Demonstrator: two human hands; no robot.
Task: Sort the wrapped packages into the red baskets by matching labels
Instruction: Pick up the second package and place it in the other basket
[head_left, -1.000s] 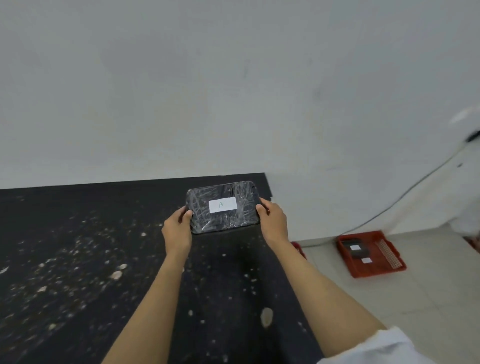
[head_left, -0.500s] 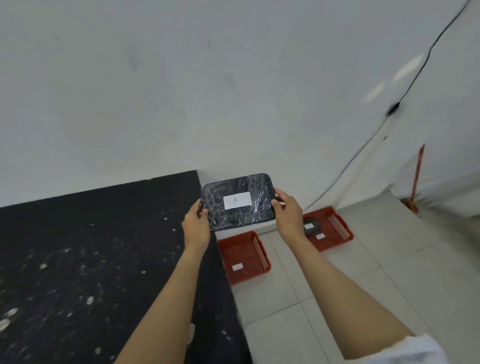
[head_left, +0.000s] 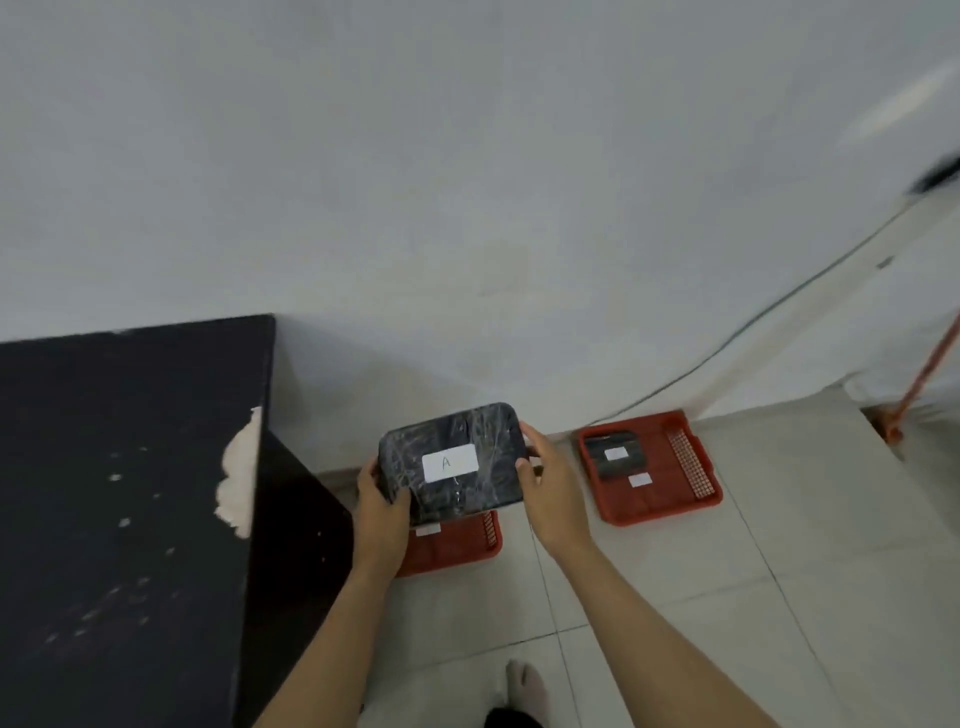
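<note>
I hold a black plastic-wrapped package (head_left: 457, 493) with a white label marked "A", flat between both hands. My left hand (head_left: 382, 512) grips its left end and my right hand (head_left: 550, 491) grips its right end. The package hangs above a red basket (head_left: 457, 545) on the floor, which it partly hides; a white label shows inside that basket. A second red basket (head_left: 675, 493) lies to the right by the wall, with a dark wrapped package (head_left: 613, 452) and a white label in it.
A black table (head_left: 124, 493) with chipped paint stands on the left, its corner close to the near basket. White wall behind, pale tiled floor below. A cable (head_left: 753, 322) runs down the wall. My foot (head_left: 524, 691) shows at the bottom.
The view and my hands have swung right and down, away from the table. The package, held the whole time, has gone from over the tabletop to above the near red basket.
</note>
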